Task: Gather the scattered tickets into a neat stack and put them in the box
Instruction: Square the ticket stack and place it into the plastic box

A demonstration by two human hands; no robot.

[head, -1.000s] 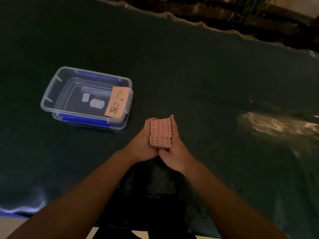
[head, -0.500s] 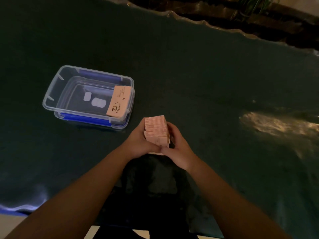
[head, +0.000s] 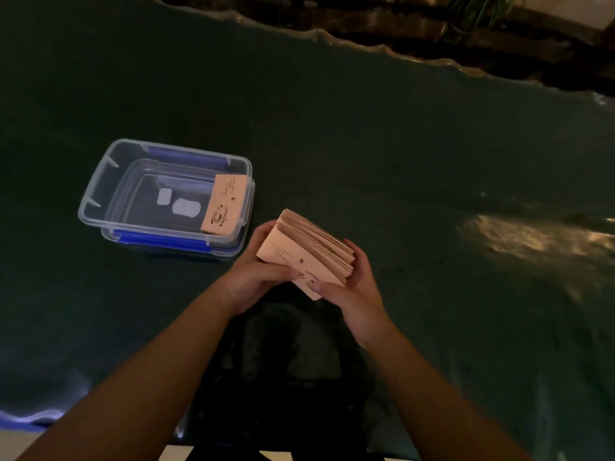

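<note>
2 hands hold 1 thick stack of tickets (head: 304, 249) just above the dark table (head: 399, 144) — the left hand (head: 256, 277) is closed around its near-left side, the thumb lying on the printed face, and the right hand (head: 354, 287) is curled around the right edge, its thumb pressing the lowest corner. The stack is tilted, its face turned towards the camera, and the edges at the right are fanned a little, not flush. I judge that the squaring step is nearly done; the next move calls for carrying the stack left to the box (head: 100, 207), which stands near and open. 1 ticket (head: 224, 204) already leans inside it against the right wall. The tickets are thin pale-pink card with black print — the box is clear plastic, rectangular, with blue clips.
</note>
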